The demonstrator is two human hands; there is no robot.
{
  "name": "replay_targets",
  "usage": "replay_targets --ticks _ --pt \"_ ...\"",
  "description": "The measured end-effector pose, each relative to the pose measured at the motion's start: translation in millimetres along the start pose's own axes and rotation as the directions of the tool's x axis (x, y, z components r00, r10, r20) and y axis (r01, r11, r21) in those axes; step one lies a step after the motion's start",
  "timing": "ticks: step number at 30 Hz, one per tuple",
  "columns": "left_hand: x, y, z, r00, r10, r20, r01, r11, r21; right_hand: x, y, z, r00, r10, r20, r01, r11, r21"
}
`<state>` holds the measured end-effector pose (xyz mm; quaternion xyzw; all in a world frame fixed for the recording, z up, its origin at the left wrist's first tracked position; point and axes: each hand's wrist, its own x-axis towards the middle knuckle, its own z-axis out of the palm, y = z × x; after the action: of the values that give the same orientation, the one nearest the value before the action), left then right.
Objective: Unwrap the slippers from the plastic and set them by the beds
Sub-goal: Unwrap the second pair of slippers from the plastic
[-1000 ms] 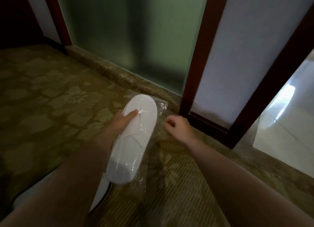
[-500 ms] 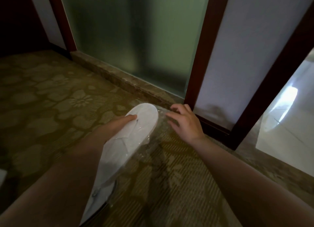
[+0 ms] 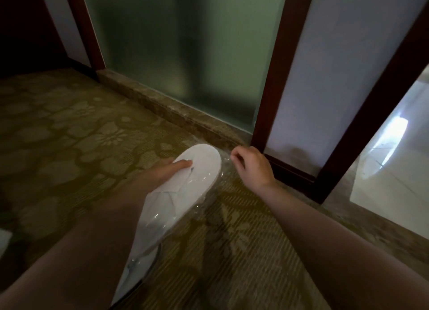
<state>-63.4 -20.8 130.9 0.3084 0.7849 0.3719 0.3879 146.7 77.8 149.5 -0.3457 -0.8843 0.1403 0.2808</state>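
White slippers (image 3: 185,189) in clear plastic wrap (image 3: 224,170) are held above the patterned carpet, toe end pointing away from me. My left hand (image 3: 164,173) grips them from the left, thumb pressed on top of the upper slipper. A second slipper (image 3: 137,272) shows beneath, near my forearm. My right hand (image 3: 250,166) is curled at the toe end, fingertips pinching the loose plastic edge there.
Patterned olive carpet (image 3: 69,135) covers the floor. A frosted glass panel (image 3: 181,54) on a stone sill (image 3: 167,110) stands ahead, with dark wood frames (image 3: 271,77). A tiled floor (image 3: 394,182) opens at the right. A white object (image 3: 4,240) peeks in at the left edge.
My right hand went from an open reach at the toe end to a curled pinch on the plastic. The slippers shifted slightly up and forward in my left hand.
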Motion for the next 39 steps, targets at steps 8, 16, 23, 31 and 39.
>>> replay_targets --ticks 8,16,23,31,39 --pt "1.0 -2.0 5.6 0.991 0.124 0.057 -0.131 0.982 0.136 2.5 9.9 1.5 0.961 0.276 0.01 -0.272 0.941 0.2" --pt "2.1 -1.0 10.9 0.98 0.185 0.076 -0.194 0.972 0.136 7.9 24.8 4.9 0.813 0.579 -0.06 -0.484 0.729 0.484" --pt "4.0 1.5 13.2 0.983 0.104 0.154 -0.125 0.984 0.127 17.2 36.1 3.2 0.495 0.869 0.011 -0.63 0.35 0.693" --pt "2.8 5.3 18.2 0.944 0.106 0.314 -0.186 0.953 0.237 12.6 45.0 -7.9 0.313 0.937 0.155 -0.722 0.129 0.68" --pt "11.9 1.3 21.0 0.948 0.148 0.281 -0.215 0.95 0.227 3.8 28.0 -21.5 0.806 0.568 -0.168 -0.473 0.787 0.396"
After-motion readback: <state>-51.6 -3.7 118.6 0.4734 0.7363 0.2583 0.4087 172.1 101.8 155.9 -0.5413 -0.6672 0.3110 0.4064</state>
